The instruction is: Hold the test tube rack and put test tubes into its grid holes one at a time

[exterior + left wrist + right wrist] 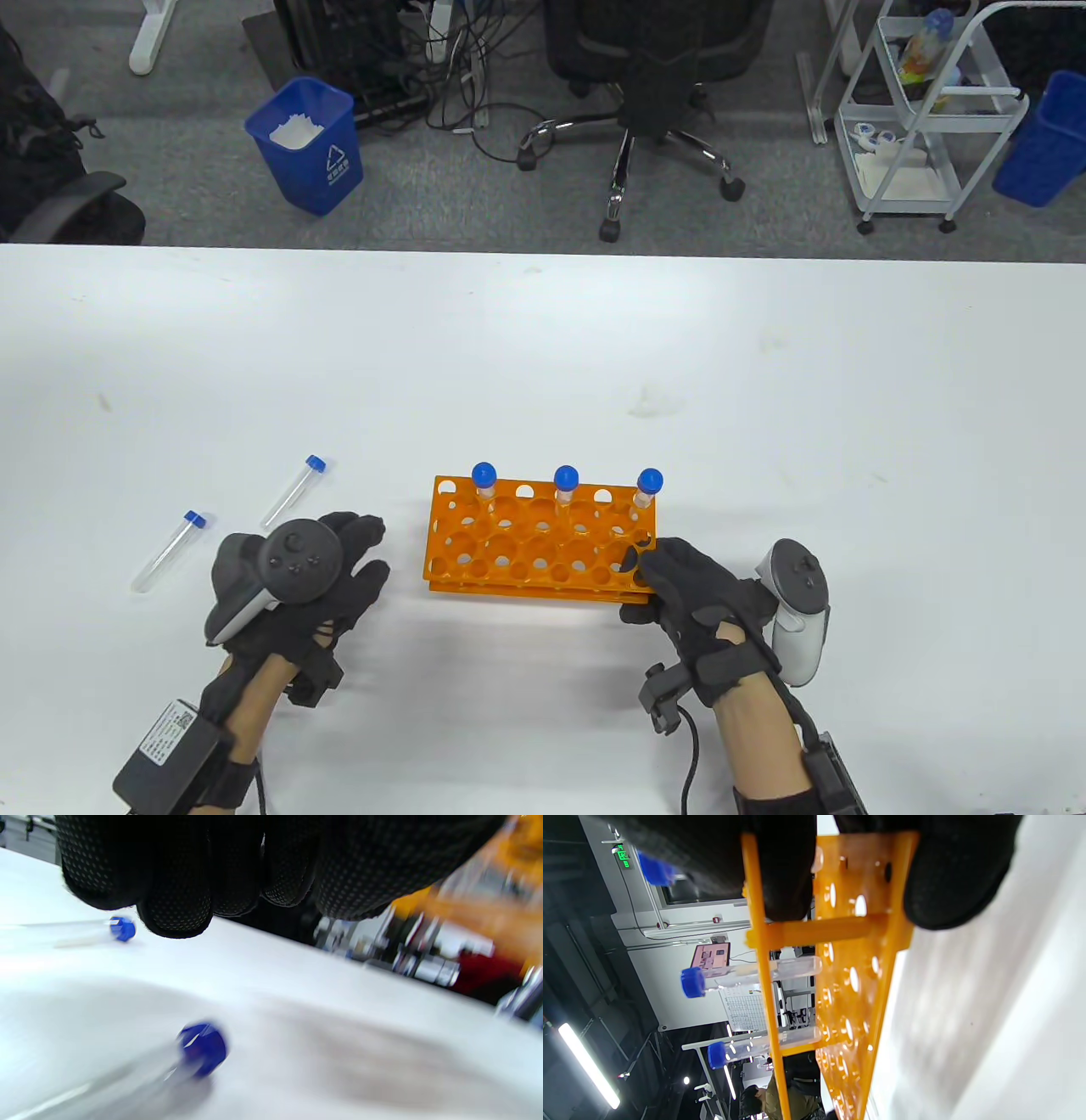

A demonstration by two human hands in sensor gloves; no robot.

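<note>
Right hand (704,603) grips the near right corner of the orange rack (526,543); fingers (950,878) clamp its top plate and base. Left hand (314,586) is over the worktop (543,356) just left of the rack, fingers (178,908) loosely together, holding nothing. Rack sits flat near the middle. Three blue-capped tubes (565,488) stand upright in its far row. Two loose tubes (293,491) lie on the worktop to the far left of the left hand, apart from each other.
</note>
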